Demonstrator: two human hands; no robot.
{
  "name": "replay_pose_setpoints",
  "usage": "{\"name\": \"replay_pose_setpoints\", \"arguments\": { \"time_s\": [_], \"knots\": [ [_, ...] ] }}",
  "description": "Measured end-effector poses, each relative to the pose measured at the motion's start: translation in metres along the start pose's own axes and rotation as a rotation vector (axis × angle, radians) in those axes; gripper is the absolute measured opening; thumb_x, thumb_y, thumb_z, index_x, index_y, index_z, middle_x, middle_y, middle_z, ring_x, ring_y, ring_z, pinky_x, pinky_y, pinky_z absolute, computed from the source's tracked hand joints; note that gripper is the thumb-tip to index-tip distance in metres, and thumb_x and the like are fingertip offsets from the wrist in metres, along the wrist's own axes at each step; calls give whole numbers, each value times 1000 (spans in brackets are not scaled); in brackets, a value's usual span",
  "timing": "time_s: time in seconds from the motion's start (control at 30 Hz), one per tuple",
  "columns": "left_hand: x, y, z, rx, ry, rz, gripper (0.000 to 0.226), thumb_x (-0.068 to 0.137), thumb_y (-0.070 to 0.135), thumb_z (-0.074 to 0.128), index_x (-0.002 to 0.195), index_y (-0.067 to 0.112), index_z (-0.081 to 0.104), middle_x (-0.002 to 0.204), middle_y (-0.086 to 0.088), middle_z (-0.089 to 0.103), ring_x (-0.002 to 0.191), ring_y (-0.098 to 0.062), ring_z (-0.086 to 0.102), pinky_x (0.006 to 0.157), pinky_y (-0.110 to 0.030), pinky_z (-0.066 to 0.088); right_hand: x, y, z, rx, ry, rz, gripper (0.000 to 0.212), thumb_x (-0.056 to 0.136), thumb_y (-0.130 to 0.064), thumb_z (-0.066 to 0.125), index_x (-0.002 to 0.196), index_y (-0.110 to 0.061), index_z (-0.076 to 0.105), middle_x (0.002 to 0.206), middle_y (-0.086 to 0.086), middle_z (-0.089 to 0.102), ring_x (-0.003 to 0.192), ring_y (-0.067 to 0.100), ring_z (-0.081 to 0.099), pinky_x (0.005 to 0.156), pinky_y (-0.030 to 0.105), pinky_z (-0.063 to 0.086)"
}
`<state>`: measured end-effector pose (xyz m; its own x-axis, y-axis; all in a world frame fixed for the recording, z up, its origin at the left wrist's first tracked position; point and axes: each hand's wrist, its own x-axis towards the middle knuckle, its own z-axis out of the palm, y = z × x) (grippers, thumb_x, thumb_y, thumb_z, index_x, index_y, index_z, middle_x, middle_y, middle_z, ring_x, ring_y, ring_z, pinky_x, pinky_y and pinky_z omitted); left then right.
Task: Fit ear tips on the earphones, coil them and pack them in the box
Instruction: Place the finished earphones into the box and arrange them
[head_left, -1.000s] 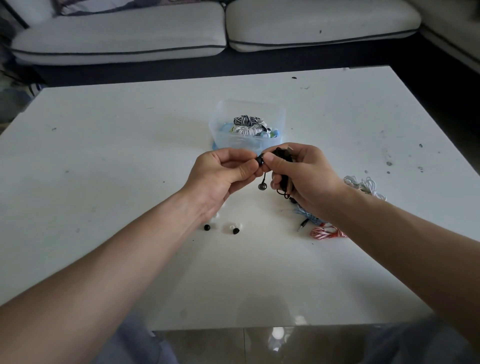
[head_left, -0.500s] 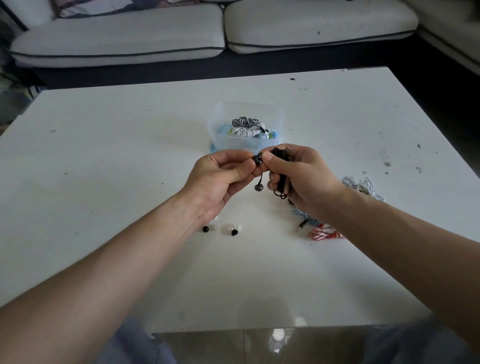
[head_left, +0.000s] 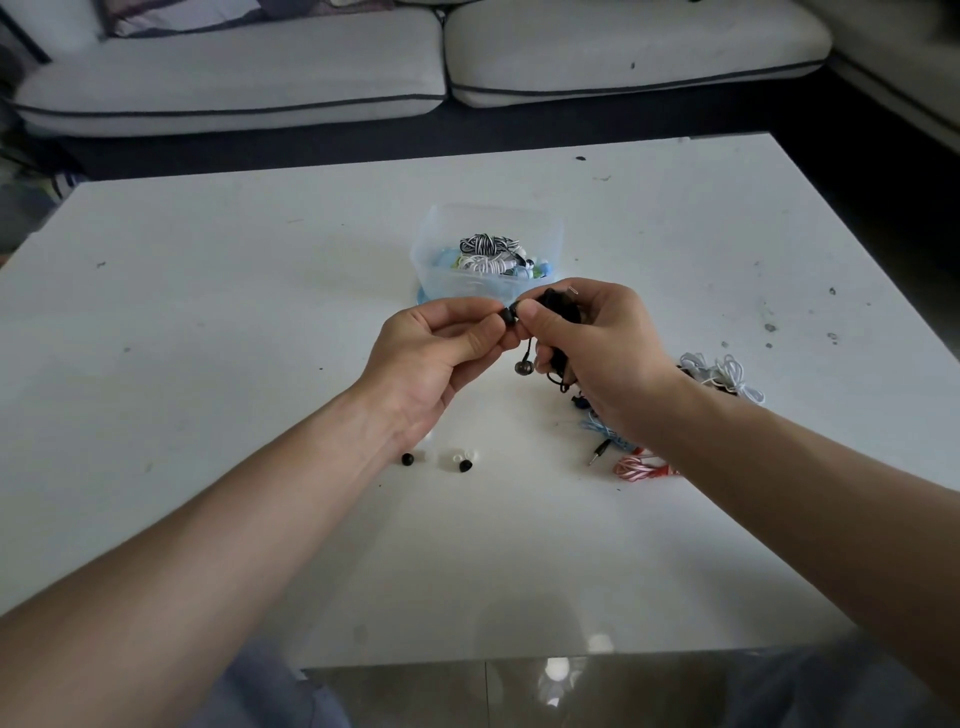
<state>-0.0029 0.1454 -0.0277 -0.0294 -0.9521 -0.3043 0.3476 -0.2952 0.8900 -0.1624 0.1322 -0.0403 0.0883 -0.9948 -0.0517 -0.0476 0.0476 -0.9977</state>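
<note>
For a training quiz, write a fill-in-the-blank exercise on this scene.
The earphones bunched in the right hand are ____.
Loose ear tips lie on the table by the ____ wrist.
The clear box holds a coil striped black and ____.
Missing: black; left; white.

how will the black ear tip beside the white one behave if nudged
The black ear tip looks small and rounded, so it would probably roll or skitter on the glossy table. Being tiny, it is likely very light and fiddly to pinch.
</note>
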Motion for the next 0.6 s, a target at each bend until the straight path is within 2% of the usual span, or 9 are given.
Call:
{"name": "replay_pose_setpoints", "arguments": {
  "time_s": [0.1,0.27,0.43,0.6],
  "knots": [
    [0,0,0,6,7,0,12,83,-6,65,85,6,67,75,-10,75,73,-16,74,67,-18,56,0,0,-1,-28,-14,-24,8,93,-9,66,92,-2,71,75,23,70,50,14,54,48,15,42],
    [-1,-1,0,-12,20,-19,12,84,-8,64,85,4,65,73,-11,74,71,-16,74,66,-18,57,0,5,2,-8,-41,14,9,93,-12,67,90,-5,71,70,20,65,52,16,56,51,23,43],
    [-1,-4,0,-23,19,-31,12,83,-8,64,86,4,65,73,-9,75,70,-15,74,65,-17,56,1,9,2,132,-65,88,8,92,-11,67,86,-9,72,79,26,61,51,16,50,64,39,39],
    [-2,-8,0,24,38,-33,11,84,-7,65,85,4,66,72,-10,74,70,-16,73,66,-18,56,-3,12,5,67,-19,66,6,93,-10,67,89,-7,70,67,17,61,46,14,52,45,19,40]
  ]
}}
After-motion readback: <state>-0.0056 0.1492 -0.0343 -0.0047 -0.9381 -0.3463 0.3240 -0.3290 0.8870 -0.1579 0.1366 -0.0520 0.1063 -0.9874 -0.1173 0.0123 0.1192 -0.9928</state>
